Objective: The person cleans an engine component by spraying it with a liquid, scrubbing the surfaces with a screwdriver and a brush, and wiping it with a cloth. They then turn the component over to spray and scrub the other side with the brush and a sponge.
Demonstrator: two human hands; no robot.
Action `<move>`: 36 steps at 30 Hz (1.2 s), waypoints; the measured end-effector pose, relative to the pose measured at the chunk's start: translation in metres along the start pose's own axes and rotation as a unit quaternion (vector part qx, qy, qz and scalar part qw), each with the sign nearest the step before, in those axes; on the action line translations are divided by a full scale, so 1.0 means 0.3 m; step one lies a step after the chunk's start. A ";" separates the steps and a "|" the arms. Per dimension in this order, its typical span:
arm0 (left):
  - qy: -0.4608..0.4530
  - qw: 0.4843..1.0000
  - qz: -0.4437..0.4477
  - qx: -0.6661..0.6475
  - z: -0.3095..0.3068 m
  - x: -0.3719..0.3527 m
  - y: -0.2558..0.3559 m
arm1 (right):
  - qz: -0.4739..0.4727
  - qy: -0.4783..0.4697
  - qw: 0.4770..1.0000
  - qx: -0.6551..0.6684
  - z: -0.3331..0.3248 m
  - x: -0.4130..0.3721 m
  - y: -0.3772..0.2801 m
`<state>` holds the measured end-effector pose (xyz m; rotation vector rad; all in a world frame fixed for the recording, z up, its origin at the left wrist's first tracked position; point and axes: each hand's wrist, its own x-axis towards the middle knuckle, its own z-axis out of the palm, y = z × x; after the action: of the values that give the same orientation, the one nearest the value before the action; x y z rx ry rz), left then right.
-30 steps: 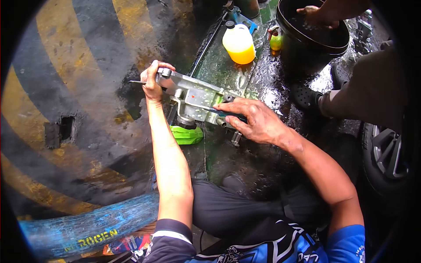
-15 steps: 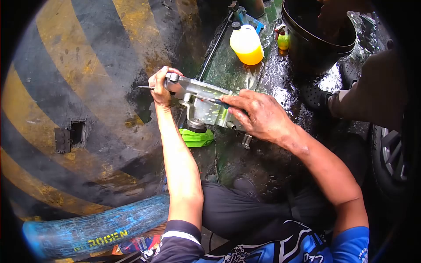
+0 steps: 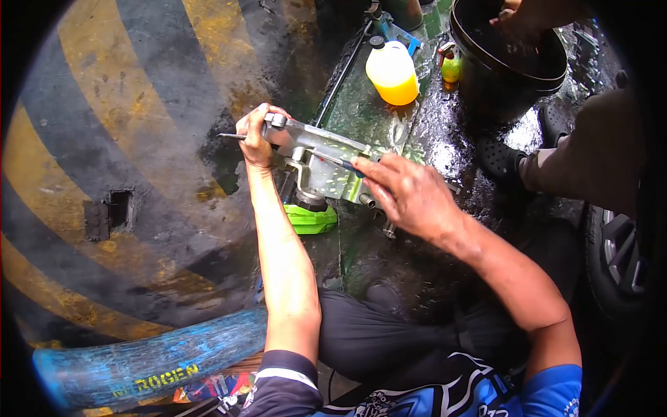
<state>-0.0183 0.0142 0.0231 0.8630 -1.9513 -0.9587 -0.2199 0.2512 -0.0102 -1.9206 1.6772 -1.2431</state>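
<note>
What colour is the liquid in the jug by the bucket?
Orange-yellow; the jug shows best in the head view.

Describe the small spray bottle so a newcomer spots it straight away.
Find the big black bucket at the upper right. Just left of it stands the small spray bottle, yellow-green. Unlike the much larger jug of yellow-orange liquid further left, it has a spray head, not a round dark cap.

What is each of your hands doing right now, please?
Left hand: closed around the metal part's end.
Right hand: closed on a slim tool against it.
</note>
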 end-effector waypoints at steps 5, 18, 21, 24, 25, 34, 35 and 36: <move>0.009 0.999 0.041 0.015 0.004 -0.007 -0.007 | -0.023 0.009 1.000 0.015 0.017 -0.010 0.006; -0.015 0.989 0.124 0.081 0.038 0.014 0.023 | 0.026 -0.047 0.999 0.010 -0.084 0.020 -0.051; -0.025 0.998 0.051 0.021 0.062 0.031 0.029 | 0.075 -0.068 0.995 -0.016 -0.163 0.029 -0.090; 0.008 0.998 0.009 -0.059 0.098 0.038 0.031 | 0.064 -0.094 0.993 -0.005 -0.196 0.033 -0.129; -0.002 0.998 0.002 -0.066 0.098 0.042 0.031 | 0.079 -0.097 0.992 0.003 -0.216 0.041 -0.122; -0.007 0.985 0.159 0.060 0.107 0.052 0.026 | 0.043 -0.039 0.995 -0.080 -0.231 0.031 -0.063; 0.013 0.971 0.219 0.092 0.103 0.054 -0.010 | 0.050 -0.054 0.994 -0.078 -0.220 0.022 -0.081; 0.008 0.982 0.182 0.056 0.096 0.051 -0.011 | 0.058 -0.069 0.993 -0.077 -0.211 0.013 -0.101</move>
<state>-0.0494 0.0092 0.0136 0.5427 -2.0715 -0.6302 -0.2483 0.2751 0.0495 -1.9156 1.8296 -0.9391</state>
